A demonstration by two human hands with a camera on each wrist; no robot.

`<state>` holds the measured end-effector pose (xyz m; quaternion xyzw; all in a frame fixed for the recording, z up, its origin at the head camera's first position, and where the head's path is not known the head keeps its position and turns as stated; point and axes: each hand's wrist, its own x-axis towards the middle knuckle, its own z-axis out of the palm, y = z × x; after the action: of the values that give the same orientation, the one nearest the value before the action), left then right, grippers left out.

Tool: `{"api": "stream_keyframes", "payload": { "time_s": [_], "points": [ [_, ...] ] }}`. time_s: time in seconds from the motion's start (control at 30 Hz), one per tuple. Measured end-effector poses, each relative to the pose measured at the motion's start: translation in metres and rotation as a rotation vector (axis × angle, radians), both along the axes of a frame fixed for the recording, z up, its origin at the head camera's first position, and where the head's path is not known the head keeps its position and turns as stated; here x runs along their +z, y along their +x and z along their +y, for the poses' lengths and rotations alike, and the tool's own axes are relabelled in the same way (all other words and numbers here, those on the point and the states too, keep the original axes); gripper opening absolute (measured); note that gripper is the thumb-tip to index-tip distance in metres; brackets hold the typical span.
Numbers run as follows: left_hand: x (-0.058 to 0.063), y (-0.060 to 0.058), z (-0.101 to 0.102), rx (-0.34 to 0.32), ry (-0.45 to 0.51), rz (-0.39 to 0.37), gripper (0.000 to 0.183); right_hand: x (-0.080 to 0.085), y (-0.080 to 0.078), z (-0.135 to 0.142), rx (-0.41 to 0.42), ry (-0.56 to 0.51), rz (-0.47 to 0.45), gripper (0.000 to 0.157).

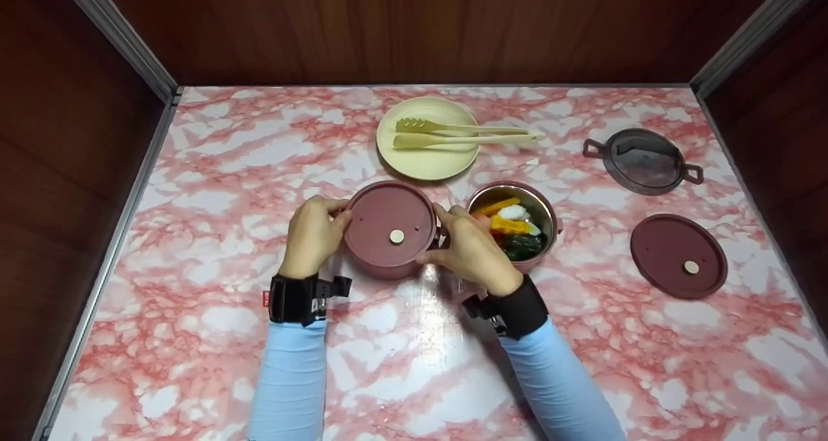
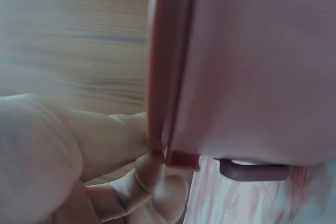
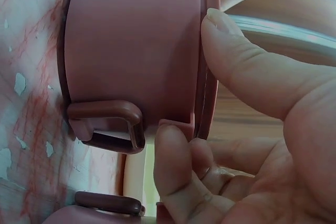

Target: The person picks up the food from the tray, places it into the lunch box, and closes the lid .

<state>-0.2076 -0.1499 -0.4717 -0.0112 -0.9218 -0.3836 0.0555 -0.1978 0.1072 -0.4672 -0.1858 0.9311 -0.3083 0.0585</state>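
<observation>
A dark pink lid (image 1: 390,218) with a pale round knob sits on a matching pot (image 3: 131,51) in the middle of the table. On its left, my left hand (image 1: 312,237) pinches the lid's rim between thumb and fingers. My right hand (image 1: 475,250) holds the opposite side, its thumb on the lid's edge and fingertips under a small side tab (image 3: 176,128). Below that tab a loop handle (image 3: 110,109) juts from the pot wall. Just right of the right hand stands an uncovered pot (image 1: 551,202) with yellow, white and dark green food pieces (image 1: 511,226).
Behind the pots lies a cream plate (image 1: 430,163) with a slotted utensil (image 1: 420,125) and a spatula (image 1: 420,141) across it. To the right are a glass lid (image 1: 647,160) with two side handles and another dark pink lid (image 1: 673,247). Wood-patterned walls (image 1: 427,27) enclose the table.
</observation>
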Motion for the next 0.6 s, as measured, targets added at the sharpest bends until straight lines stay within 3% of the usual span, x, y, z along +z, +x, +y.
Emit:
{"api": "stream_keyframes", "payload": {
  "time_s": [0.17, 0.3, 0.4, 0.5, 0.6],
  "points": [
    [0.005, -0.002, -0.002, 0.0, 0.005, -0.029, 0.032, 0.005, 0.002, 0.001, -0.011, 0.012, 0.046, 0.098],
    [0.019, -0.002, -0.009, -0.036, -0.012, -0.064, 0.06, 0.013, 0.005, 0.0, -0.023, 0.014, 0.134, 0.098],
    [0.03, -0.005, -0.011, -0.173, -0.067, -0.128, 0.089, 0.018, 0.001, -0.004, 0.009, 0.069, 0.142, 0.1],
    [0.037, -0.012, -0.008, -0.354, -0.15, -0.198, 0.113, 0.022, -0.007, -0.011, 0.07, 0.156, 0.052, 0.107],
    [0.036, -0.02, -0.005, -0.496, -0.237, -0.249, 0.129, 0.024, -0.016, -0.019, 0.128, 0.229, -0.054, 0.115]
  ]
}}
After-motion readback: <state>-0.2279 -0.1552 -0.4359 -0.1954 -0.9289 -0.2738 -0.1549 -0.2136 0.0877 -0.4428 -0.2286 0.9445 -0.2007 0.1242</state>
